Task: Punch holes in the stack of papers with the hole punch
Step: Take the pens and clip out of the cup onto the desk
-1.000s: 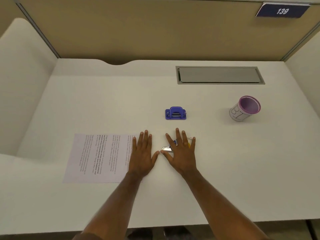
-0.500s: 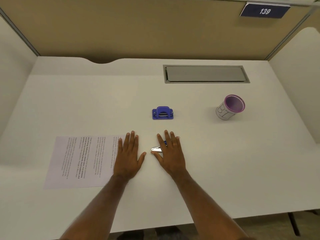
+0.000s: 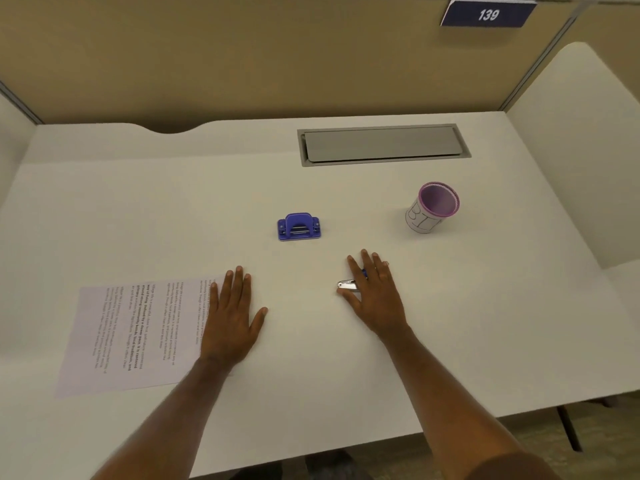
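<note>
head cam looked down on a white desk (image 3: pixel 346 375) w/ tan partition walls (image 3: pixel 242 57) behind. a blue plate (image 3: pixel 488 13) reading 139 sat on the partition, top right. a grey cable hatch (image 3: pixel 382 144) was set into the desk surface toward the back.

stack of papers (image 3: pixel 138 337) lay flat at the near left, printed text running sideways to the viewer. left hand (image 3: pixel 232 320) rested flat w/ fingers straight and spread, holding nothing; its little-finger side overlapped the papers' right edge, thumb out on bare desk.

right hand (image 3: pixel 375 299) lay palm down, well apart from the left, fingers straight, gripping nothing. it rested on a small silver & blue object (image 3: pixel 348 285), mostly hidden under the fingers, so couldn't tell what it was.

a white cup w/ purple rim (image 3: pixel 431 209) stood at the right, tilted-looking in the wide lens, "bt"-like marks on its side. blue hole punch (image 3: pixel 298 227) sat mid-desk, beyond & between both hands, touching neither, well apart from the papers.
</note>
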The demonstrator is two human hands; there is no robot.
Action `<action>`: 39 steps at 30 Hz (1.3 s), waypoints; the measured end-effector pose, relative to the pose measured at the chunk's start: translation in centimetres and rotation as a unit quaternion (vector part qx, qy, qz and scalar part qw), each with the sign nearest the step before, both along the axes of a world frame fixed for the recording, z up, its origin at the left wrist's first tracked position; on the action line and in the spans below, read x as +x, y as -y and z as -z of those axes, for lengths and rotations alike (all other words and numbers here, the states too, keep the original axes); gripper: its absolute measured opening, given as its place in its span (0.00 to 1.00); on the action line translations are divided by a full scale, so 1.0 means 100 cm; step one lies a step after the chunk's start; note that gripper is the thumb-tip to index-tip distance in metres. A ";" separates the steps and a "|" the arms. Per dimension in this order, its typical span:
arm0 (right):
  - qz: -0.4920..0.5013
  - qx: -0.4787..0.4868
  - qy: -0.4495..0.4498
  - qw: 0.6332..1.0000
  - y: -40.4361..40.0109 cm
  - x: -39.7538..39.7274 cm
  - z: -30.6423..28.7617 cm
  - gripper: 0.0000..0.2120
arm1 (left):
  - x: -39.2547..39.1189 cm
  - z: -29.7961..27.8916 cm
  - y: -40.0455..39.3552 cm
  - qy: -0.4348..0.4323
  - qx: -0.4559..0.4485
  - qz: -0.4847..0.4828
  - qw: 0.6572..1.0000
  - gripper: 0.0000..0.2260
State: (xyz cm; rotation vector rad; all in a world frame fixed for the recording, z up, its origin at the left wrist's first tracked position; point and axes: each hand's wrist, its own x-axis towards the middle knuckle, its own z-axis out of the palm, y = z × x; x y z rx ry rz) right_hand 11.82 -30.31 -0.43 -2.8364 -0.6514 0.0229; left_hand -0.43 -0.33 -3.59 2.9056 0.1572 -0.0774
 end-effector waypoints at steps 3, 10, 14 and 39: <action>0.005 -0.015 0.003 1.000 0.032 0.016 -0.003 0.32 | 0.000 0.002 0.000 0.003 0.000 0.002 1.000 0.34; 0.041 -0.009 0.014 0.999 0.092 0.045 -0.005 0.31 | 0.001 0.003 -0.001 0.005 -0.002 0.001 1.000 0.34; 0.050 0.001 0.031 0.998 0.114 0.054 -0.003 0.30 | 0.001 0.004 -0.001 0.005 -0.001 0.000 1.000 0.34; 0.061 -0.040 0.060 0.996 0.106 0.057 -0.027 0.31 | 0.001 -0.001 0.001 0.006 -0.015 -0.008 1.000 0.37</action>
